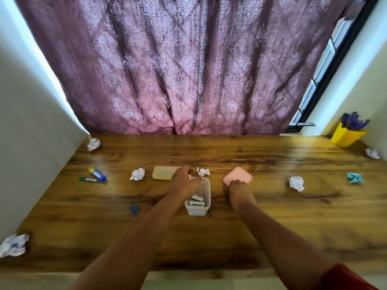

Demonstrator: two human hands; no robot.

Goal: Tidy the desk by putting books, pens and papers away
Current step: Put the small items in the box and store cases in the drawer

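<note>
Wooden desk (272,206): seven crumpled papers are counted, six white, one teal (354,178). Left hand (184,183) hovers over the clear box (199,208), fingers curled, grip unclear. The pink lid (238,174) is touched by right hand (240,191).

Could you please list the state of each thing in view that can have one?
Clear box: open, small white items inside.
Pink lid: off the box, flat on the desk, right hand touching it.
Left hand: fingers curled over the box; whether it holds anything is unclear.
Yellow cup: upright, full of pens.
Paper balls: crumpled, scattered.
Glue stick: lying down, capped.
</note>
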